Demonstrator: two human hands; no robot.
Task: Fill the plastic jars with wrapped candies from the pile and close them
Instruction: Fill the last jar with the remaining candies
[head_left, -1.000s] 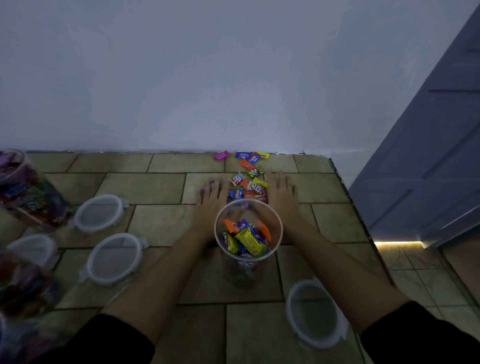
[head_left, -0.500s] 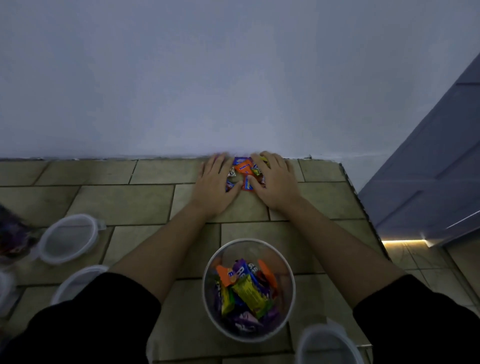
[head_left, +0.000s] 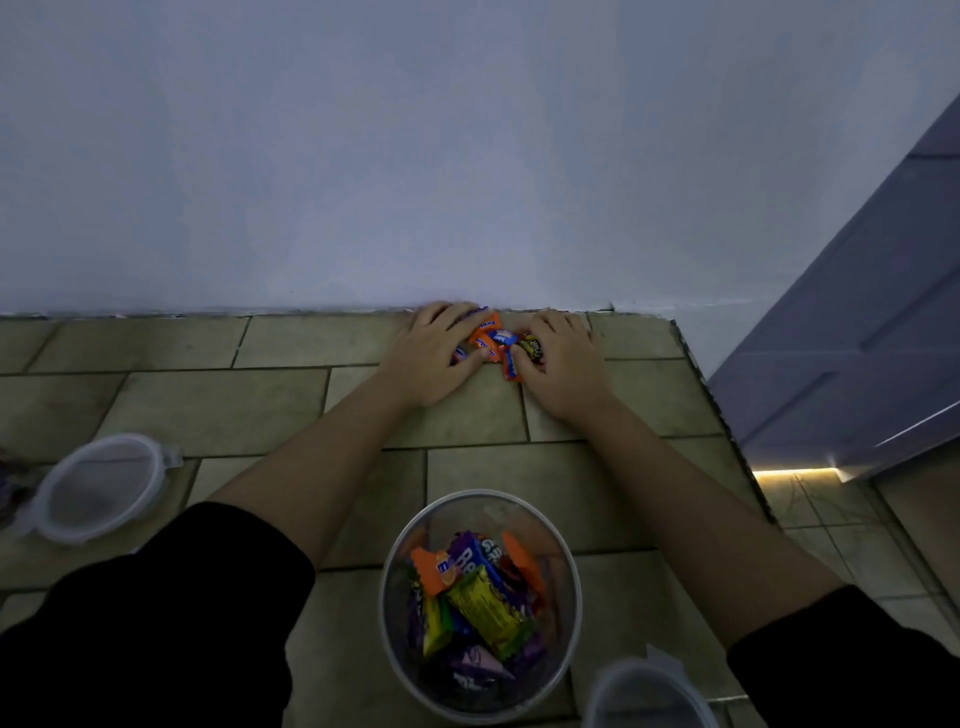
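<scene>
A small pile of wrapped candies (head_left: 492, 339), orange, blue and yellow, lies on the tiled floor against the white wall. My left hand (head_left: 434, 358) curls round the pile's left side, thumb pressed to an orange wrapper. My right hand (head_left: 566, 366) curls round its right side, over a yellow and an orange candy. The two hands squeeze the pile between them. Nearer to me stands an open clear plastic jar (head_left: 566, 564), lidless and partly filled with candies. Both my forearms reach past it.
A clear lid (head_left: 98, 486) lies on the floor at the left and another lid (head_left: 649, 696) at the bottom right next to the jar. The tiled platform's edge (head_left: 727, 431) drops off at the right, beside a grey door (head_left: 852, 358). The wall stands directly behind the candies.
My fingers have gone from lying flat beside the candies to curling round them, bunching the pile tighter. The view has moved forward, so the jar sits lower in the frame.
</scene>
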